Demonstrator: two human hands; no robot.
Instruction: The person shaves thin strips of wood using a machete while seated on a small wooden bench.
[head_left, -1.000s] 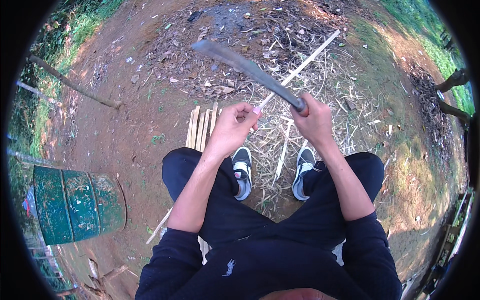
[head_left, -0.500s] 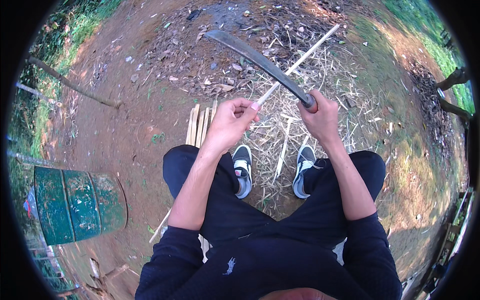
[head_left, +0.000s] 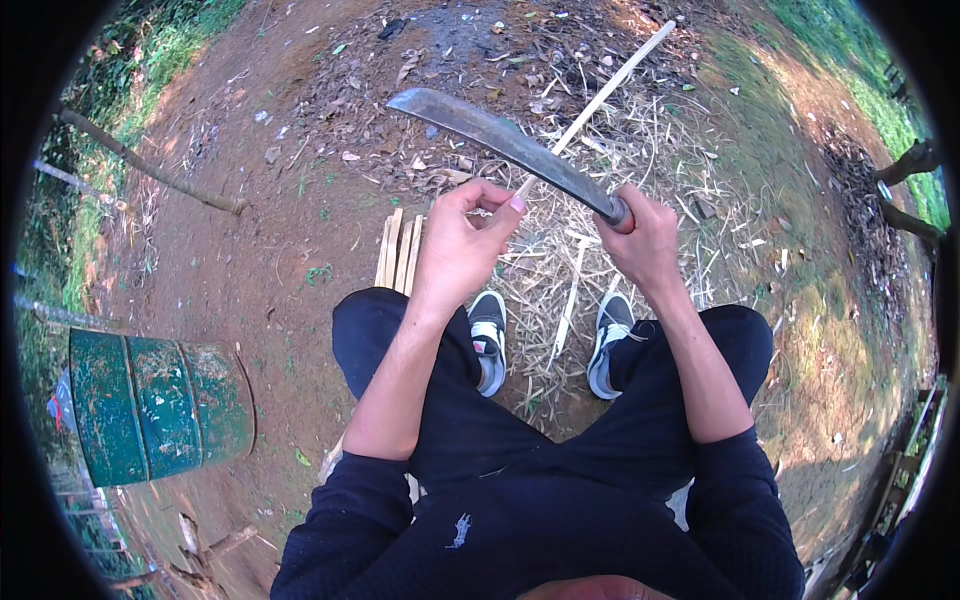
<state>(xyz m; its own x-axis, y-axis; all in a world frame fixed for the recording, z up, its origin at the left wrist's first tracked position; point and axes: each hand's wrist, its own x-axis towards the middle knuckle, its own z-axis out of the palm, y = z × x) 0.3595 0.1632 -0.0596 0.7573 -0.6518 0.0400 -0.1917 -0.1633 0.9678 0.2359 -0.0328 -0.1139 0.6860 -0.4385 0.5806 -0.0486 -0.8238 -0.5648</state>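
Plainly, the left hand (head_left: pixel 462 242) has its thumb and fingers pinched together on a slender wooden strip (head_left: pixel 607 97), which slants out from that grip, forward and to the right; the right hand (head_left: pixel 640 242) is wrapped around the handle of a machete (head_left: pixel 500 138), its blade crossing over the strip just beyond the left fingertips, though I cannot tell whether they touch; pale shavings (head_left: pixel 535 270) lie between the sneakers (head_left: pixel 488 340)

An outdoor dirt yard, shown by bare soil (head_left: pixel 290 240), grass (head_left: pixel 165 95) and leaf litter (head_left: pixel 440 160).
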